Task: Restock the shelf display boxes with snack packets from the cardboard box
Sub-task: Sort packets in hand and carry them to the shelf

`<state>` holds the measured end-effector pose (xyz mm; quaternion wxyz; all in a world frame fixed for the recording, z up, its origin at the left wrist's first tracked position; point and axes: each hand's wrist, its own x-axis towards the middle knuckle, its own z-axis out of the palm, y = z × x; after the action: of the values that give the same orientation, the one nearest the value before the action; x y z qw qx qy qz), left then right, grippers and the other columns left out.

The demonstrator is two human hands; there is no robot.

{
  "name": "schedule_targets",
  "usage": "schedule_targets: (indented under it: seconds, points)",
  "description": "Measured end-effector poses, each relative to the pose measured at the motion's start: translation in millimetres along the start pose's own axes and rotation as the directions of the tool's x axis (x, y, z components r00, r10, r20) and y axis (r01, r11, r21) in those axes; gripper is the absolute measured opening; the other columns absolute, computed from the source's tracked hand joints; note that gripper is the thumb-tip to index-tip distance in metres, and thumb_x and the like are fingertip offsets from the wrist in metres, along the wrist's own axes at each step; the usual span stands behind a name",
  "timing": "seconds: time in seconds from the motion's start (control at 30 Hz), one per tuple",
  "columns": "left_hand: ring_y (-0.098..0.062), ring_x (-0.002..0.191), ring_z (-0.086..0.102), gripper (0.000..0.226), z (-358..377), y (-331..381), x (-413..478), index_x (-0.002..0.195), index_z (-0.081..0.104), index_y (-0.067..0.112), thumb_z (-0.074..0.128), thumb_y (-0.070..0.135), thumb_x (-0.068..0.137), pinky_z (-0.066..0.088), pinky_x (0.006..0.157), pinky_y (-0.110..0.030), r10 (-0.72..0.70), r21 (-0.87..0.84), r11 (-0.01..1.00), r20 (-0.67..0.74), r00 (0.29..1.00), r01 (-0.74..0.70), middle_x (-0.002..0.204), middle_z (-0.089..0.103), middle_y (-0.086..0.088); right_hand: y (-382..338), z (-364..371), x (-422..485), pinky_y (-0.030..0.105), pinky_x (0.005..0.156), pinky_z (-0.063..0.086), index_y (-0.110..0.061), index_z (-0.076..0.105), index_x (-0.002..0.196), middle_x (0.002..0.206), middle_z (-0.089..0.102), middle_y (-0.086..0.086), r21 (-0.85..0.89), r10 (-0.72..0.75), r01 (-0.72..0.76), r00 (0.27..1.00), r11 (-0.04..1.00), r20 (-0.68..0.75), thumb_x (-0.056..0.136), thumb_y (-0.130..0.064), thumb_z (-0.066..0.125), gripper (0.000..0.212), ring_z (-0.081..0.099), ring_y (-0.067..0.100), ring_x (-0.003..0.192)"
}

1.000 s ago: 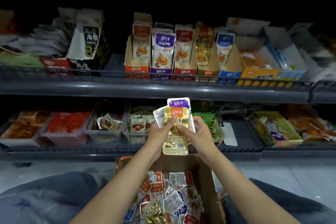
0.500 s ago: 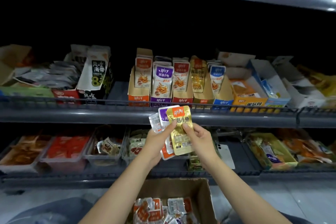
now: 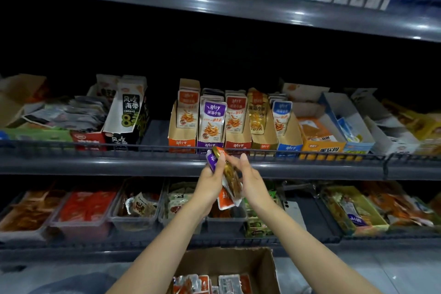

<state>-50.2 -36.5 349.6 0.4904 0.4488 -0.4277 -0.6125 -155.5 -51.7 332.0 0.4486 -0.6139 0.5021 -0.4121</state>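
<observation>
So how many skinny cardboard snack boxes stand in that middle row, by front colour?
Orange-fronted narrow cardboard display box: 1
Purple-fronted narrow box: 1
Red-fronted narrow box: 1
Gold-fronted narrow box: 1
Blue-fronted narrow box: 1
Total: 5

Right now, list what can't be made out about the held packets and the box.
Head view: count of the small foil snack packets, overlapped, blurred, partly behind the left hand.
Whether the right hand pinches them: motion blur.
Brown cardboard box contents: cut off by the bottom edge.

A shop: grey metal shelves (image 3: 167, 167) w/ wire rails, open cardboard display boxes (image 3: 210, 122) of snack packets, plastic bins (image 3: 133, 217).
</observation>
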Motion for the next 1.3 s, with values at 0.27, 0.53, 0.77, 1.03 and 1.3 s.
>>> schedule_targets:
  seconds: [0.27, 0.53, 0.77, 1.03, 1.3]
  points:
    - [-0.021, 0.089, 0.071, 0.02, -20, 5, 20, 0.107, 0.065, 0.017, 0.065, 0.023, 0.088, 0.056, 0.08, -0.033, -0.044, 0.016, 0.999, 0.033, 0.998, 0.044, 0.099, 0.074, -0.005, -13, -35, 18, 0.037, 0.099, 0.047, -0.036, 0.036, 0.139, 0.14, 0.042, -0.008, 0.027, -0.012, 0.013, 0.999, 1.0, -0.033, 0.09, -0.026, 0.061, 0.056, 0.046, 0.015, 0.125]
    - [-0.028, 0.093, 0.07, 0.023, -14, 25, 35, 0.105, 0.065, 0.012, 0.07, 0.013, 0.082, 0.055, 0.086, -0.042, -0.134, 0.019, 0.991, 0.229, 0.964, 0.133, 0.101, 0.073, -0.012, -27, -69, 41, 0.036, 0.072, 0.058, -0.023, 0.047, 0.131, 0.11, 0.07, 0.01, 0.32, 0.078, -0.108, 0.991, 0.941, 0.107, 0.085, -0.008, 0.063, 0.051, 0.069, 0.026, 0.095]
    - [-0.021, 0.079, 0.07, 0.024, -9, 35, 58, 0.093, 0.065, 0.012, 0.072, -0.003, 0.076, 0.058, 0.075, -0.034, -0.056, 0.081, 0.996, 0.143, 0.988, 0.045, 0.091, 0.073, -0.008, -32, -104, 65, 0.032, 0.071, 0.059, -0.025, 0.048, 0.132, 0.102, 0.073, 0.007, 0.417, 0.079, -0.063, 0.997, 0.907, -0.021, 0.081, 0.0, 0.064, 0.059, 0.07, 0.021, 0.09]
    - [-0.023, 0.091, 0.07, 0.032, 8, 40, 87, 0.099, 0.065, 0.015, 0.079, 0.006, 0.071, 0.056, 0.083, -0.038, -0.022, 0.157, 0.988, 0.111, 0.994, 0.004, 0.1, 0.073, -0.008, -28, -118, 86, 0.035, 0.075, 0.059, -0.02, 0.05, 0.129, 0.107, 0.071, 0.007, 0.455, 0.056, 0.006, 0.991, 0.891, -0.122, 0.079, -0.001, 0.067, 0.056, 0.07, 0.022, 0.094]
    - [-0.017, 0.088, 0.069, 0.032, 12, 41, 112, 0.096, 0.064, 0.02, 0.08, 0.008, 0.071, 0.056, 0.079, -0.031, 0.022, 0.297, 0.954, 0.091, 0.996, -0.048, 0.095, 0.073, -0.002, -25, -138, 108, 0.036, 0.076, 0.059, -0.026, 0.053, 0.126, 0.107, 0.07, 0.009, 0.489, 0.086, -0.113, 0.993, 0.865, 0.078, 0.073, -0.003, 0.067, 0.059, 0.069, 0.023, 0.095]
